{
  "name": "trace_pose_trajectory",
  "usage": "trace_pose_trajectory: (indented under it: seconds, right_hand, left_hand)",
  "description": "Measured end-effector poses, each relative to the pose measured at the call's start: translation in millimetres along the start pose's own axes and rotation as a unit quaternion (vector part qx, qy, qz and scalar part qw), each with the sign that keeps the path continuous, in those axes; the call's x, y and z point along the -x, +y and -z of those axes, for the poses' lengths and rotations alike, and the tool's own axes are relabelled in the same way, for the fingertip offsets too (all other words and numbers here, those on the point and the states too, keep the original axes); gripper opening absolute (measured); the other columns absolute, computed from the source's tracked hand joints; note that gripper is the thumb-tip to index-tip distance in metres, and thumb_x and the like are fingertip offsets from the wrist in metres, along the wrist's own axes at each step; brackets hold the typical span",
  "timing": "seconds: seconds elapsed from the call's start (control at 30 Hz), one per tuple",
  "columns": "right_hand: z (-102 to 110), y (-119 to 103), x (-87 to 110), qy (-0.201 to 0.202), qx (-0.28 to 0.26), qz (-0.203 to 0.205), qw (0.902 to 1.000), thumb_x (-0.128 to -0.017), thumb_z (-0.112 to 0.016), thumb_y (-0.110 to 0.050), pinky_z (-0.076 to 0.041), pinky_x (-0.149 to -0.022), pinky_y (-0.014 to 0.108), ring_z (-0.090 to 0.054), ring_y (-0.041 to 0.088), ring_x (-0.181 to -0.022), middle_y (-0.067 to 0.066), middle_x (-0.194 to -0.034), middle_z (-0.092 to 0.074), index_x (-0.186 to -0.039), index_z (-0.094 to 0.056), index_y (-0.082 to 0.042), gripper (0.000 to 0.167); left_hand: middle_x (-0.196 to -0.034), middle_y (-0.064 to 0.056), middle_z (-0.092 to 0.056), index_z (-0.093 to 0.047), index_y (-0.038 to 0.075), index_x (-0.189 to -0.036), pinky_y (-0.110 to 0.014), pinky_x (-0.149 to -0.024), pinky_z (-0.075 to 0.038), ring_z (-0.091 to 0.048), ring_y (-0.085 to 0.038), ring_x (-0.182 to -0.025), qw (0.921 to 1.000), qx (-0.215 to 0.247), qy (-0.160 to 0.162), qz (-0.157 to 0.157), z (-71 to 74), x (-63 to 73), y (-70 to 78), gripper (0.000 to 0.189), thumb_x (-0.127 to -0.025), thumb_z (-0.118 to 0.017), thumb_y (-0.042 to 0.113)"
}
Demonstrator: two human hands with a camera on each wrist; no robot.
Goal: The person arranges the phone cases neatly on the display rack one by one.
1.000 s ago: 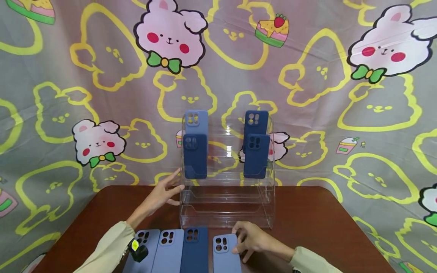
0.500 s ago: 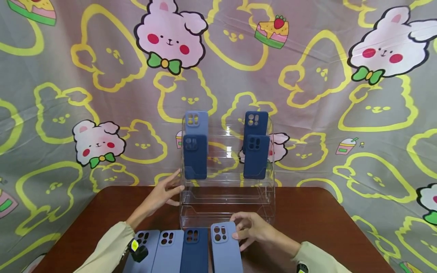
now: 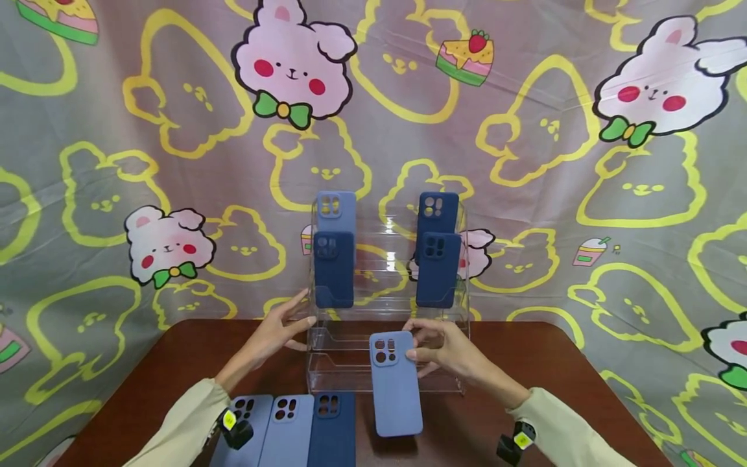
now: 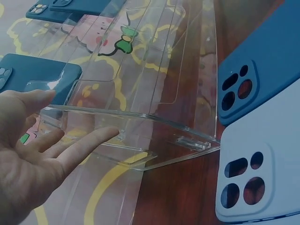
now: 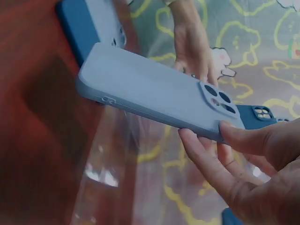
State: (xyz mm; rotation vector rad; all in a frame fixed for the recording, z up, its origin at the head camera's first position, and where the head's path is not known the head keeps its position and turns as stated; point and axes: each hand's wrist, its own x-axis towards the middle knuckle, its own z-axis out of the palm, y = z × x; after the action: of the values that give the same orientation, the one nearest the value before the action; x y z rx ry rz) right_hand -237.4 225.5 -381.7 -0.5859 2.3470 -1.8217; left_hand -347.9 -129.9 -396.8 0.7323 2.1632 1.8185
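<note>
My right hand pinches a light blue phone case by its upper right edge, thumb on the back near the camera cutouts. The case hangs tilted in front of the lower tiers of a clear acrylic display rack. In the right wrist view, thumb and fingertips hold the case beside its camera end. My left hand rests with extended fingers at the rack's left side. The left wrist view shows that hand with fingers spread along the clear side panel, gripping nothing.
On the rack stand a light blue case above a dark blue case at left, and two dark blue cases at right. Two light blue cases and a dark blue case lie along the brown table's front.
The right hand has lifted the light blue phone case off the table, up and toward the rack, and its lower end now shows. The left hand has stayed at the rack's side.
</note>
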Motion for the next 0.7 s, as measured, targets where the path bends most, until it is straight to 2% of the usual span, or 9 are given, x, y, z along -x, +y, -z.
trace_pose_trajectory:
  seconds: [0.13, 0.3, 0.53, 0.6, 0.7]
  right_hand:
    - [7, -11, -7.3, 0.024, 0.054, 0.033, 0.9977, -0.097, -0.072, 0.002, -0.066, -0.073, 0.053, -0.074, 0.018, -0.086, 0.024, -0.105, -0.064, -0.136, -0.059, 0.006, 0.042]
    - [16, -31, -23.4, 0.079, 0.068, 0.068, 0.9923, -0.096, -0.072, 0.004, -0.067, -0.074, 0.05, -0.075, 0.02, -0.088, 0.025, -0.109, -0.063, -0.138, -0.06, 0.003, 0.044]
    - [21, -48, -52.6, 0.139, 0.08, 0.131, 0.9783, -0.095, -0.073, 0.003, -0.068, -0.074, 0.044, -0.076, 0.013, -0.089, 0.025, -0.113, -0.065, -0.139, -0.062, 0.0, 0.045]
    - [19, -48, -61.6, 0.148, 0.083, 0.147, 0.9745, -0.095, -0.073, 0.003, -0.067, -0.074, 0.048, -0.076, 0.014, -0.087, 0.025, -0.113, -0.066, -0.138, -0.063, -0.001, 0.044]
    - [16, -44, -74.8, 0.163, 0.122, 0.175, 0.9633, -0.095, -0.076, -0.001, -0.066, -0.066, 0.038, -0.077, 0.019, -0.084, 0.024, -0.113, -0.069, -0.136, -0.066, -0.003, 0.043]
  left_hand:
    - [-0.169, -0.031, -0.022, -0.014, 0.008, -0.169, -0.054, -0.08, -0.066, -0.039, -0.054, -0.146, 1.0, 0.007, -0.005, 0.0, 0.1, -0.2, 0.2, 0.078, -0.107, -0.061, 0.011]
    - [-0.168, -0.032, -0.021, -0.013, 0.009, -0.169, -0.053, -0.079, -0.066, -0.038, -0.055, -0.146, 1.0, 0.002, -0.001, 0.004, 0.2, -2.8, 1.7, 0.076, -0.108, -0.058, 0.008]
    - [-0.165, -0.037, -0.023, -0.013, 0.015, -0.17, -0.053, -0.077, -0.066, -0.039, -0.055, -0.145, 0.9997, -0.002, 0.008, 0.021, 1.5, -3.2, 3.7, 0.077, -0.107, -0.058, 0.007]
    - [-0.165, -0.038, -0.023, -0.013, 0.017, -0.17, -0.054, -0.077, -0.066, -0.039, -0.056, -0.144, 0.9998, -0.001, 0.006, 0.017, 1.9, -2.8, 3.2, 0.079, -0.107, -0.059, 0.009]
    - [-0.165, -0.038, -0.022, -0.013, 0.017, -0.17, -0.054, -0.077, -0.066, -0.04, -0.057, -0.144, 1.0, -0.002, 0.002, 0.008, 2.4, -2.8, 2.1, 0.079, -0.107, -0.06, 0.01]
